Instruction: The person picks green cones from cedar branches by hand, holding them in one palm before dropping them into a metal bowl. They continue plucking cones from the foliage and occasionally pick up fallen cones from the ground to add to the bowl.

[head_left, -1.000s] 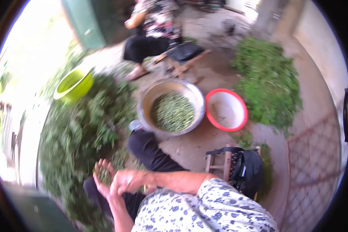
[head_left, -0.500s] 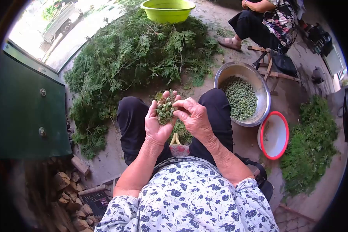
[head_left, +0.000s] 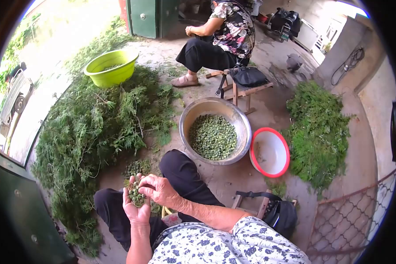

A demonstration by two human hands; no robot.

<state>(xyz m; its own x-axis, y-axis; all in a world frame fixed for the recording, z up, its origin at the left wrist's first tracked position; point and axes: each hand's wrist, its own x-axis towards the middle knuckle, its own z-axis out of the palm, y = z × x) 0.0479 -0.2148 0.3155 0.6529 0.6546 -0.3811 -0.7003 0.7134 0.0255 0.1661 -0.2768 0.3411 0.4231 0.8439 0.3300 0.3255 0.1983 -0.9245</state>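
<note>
My left hand (head_left: 137, 211) is cupped palm up, its fingers curled around a clump of small green cones with bits of leafy sprig (head_left: 137, 196). Over that palm my right hand (head_left: 162, 192) pinches at the clump with thumb and forefinger. Whatever lies between those fingertips is too small to make out. To the right of my knees stands a steel basin (head_left: 246, 138), partly filled with loose green cones (head_left: 213, 136). A white basin with a red rim (head_left: 270, 152) is beside it, with a few bits at the bottom.
A large heap of evergreen branches (head_left: 88, 132) lies to the left, a lime-green tub (head_left: 112, 72) at its far end. Another person (head_left: 233, 35) sits beyond on a wooden stool (head_left: 246, 90). More cut greenery (head_left: 317, 136) lies right; a black bag (head_left: 281, 218) is beside me.
My view has swung to the right, so everything appears further left. My left hand still holds the clump, and my right fingers remain pinched at it.
</note>
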